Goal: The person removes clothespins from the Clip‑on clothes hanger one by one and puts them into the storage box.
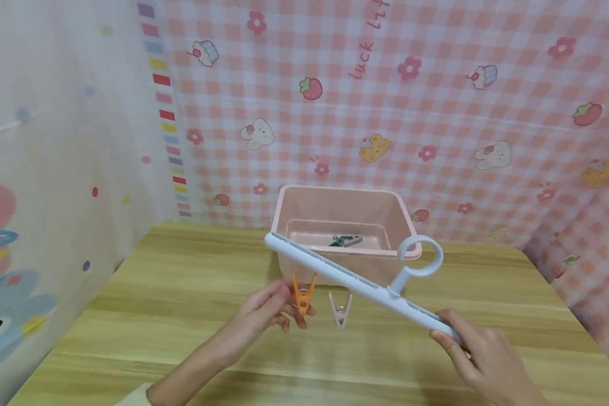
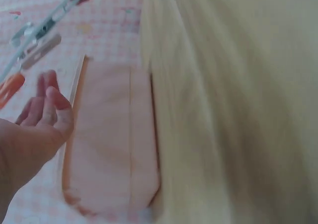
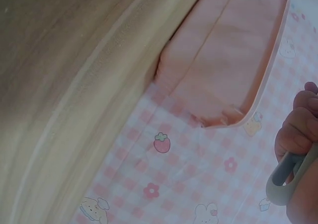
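Note:
My right hand [image 1: 487, 349] grips the lower right end of a pale blue hanger bar [image 1: 330, 272], which tilts up to the left and carries a round hook [image 1: 421, 256]. An orange clothespin [image 1: 303, 296] and a pale pink clothespin [image 1: 340, 310] show just below the bar, legs upward. My left hand [image 1: 264, 310] is at the orange clothespin, its fingers loosely bent around and behind it. In the left wrist view the left fingers [image 2: 48, 102] appear beside the orange clothespin, apart from it. In the right wrist view the right fingers [image 3: 298, 124] curl round the bar's end.
A pink plastic bin [image 1: 345, 200] stands behind the hanger on the wood-patterned tabletop [image 1: 198, 270]. Several grey and teal clothespins [image 1: 345, 241] lie in its bottom. A pink checked cloth [image 1: 335, 124] hangs at the back.

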Demonstrator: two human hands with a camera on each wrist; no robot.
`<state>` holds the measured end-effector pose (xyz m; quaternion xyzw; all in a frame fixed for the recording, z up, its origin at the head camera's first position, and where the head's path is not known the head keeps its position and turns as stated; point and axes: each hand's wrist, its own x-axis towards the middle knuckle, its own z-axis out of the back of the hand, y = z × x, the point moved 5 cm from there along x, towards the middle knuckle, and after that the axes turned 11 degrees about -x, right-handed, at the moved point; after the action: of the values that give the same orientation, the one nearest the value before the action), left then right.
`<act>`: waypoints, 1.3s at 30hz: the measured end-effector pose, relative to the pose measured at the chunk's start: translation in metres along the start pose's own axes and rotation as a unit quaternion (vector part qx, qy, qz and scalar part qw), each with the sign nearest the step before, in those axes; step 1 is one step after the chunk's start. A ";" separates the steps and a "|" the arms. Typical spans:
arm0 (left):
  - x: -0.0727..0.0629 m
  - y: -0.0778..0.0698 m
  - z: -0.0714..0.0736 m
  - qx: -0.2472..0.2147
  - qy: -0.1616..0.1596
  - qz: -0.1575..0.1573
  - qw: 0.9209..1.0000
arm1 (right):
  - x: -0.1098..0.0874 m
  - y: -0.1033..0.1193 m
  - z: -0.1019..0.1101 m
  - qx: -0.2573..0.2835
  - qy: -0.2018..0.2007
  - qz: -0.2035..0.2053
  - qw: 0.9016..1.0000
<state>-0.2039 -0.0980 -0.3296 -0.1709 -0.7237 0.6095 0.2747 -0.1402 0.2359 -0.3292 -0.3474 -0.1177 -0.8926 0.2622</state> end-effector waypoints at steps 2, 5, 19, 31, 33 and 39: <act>-0.001 0.003 -0.007 -0.026 0.014 -0.009 1.000 | 0.001 -0.001 0.001 -0.002 -0.003 0.002 1.000; 0.000 0.005 -0.011 -0.042 0.012 -0.020 0.999 | 0.003 0.000 0.001 -0.010 0.002 0.003 1.000; 0.000 -0.008 -0.019 0.187 -0.014 -0.148 0.971 | 0.002 0.000 0.004 -0.011 0.013 0.037 0.999; -0.011 -0.013 -0.025 0.493 -0.170 -0.311 0.795 | -0.001 0.003 0.002 -0.009 0.031 0.033 0.999; -0.012 -0.014 -0.025 0.514 -0.176 -0.324 0.774 | -0.002 0.003 0.002 -0.007 0.029 0.034 0.999; -0.010 -0.008 -0.022 0.321 -0.086 -0.252 0.909 | -0.005 0.003 0.003 -0.008 0.038 0.024 0.999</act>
<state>-0.1823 -0.0880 -0.3212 0.1679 -0.5290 0.7317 0.3958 -0.1342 0.2367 -0.3304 -0.3182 -0.0923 -0.8993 0.2855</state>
